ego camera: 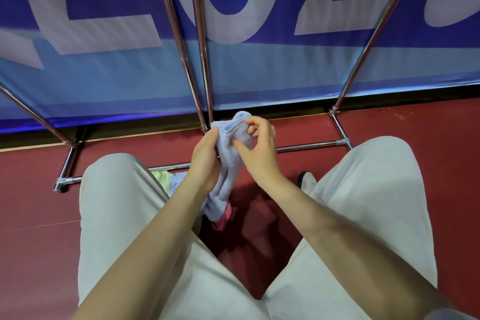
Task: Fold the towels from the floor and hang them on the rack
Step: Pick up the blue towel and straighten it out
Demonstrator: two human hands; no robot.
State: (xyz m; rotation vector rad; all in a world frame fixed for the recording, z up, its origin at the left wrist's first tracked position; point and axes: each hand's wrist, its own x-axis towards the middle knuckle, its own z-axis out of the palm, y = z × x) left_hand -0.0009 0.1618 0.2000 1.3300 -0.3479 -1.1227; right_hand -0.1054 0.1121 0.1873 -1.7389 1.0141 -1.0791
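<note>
Both hands on the light blue towel (235, 148), held up in front of the chrome rack (197, 65).

Left hand (205, 157) grips the towel's left edge, fingers curled round it; right hand (261, 147) pinches the bunched top at 1 o'clock, thumb pressed on the cloth. The rest hangs toward 6 o'clock between the knees, over a pink towel (223, 218) on the red floor (39, 254).

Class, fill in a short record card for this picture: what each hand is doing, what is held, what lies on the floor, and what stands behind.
left hand: grips the light blue towel
right hand: pinches the towel's upper part
towel state: bunched, not yet folded
on floor: pink cloth, green cloth, partly hidden
behind: metal rack, blue banner
on rack: no towel seen
</note>
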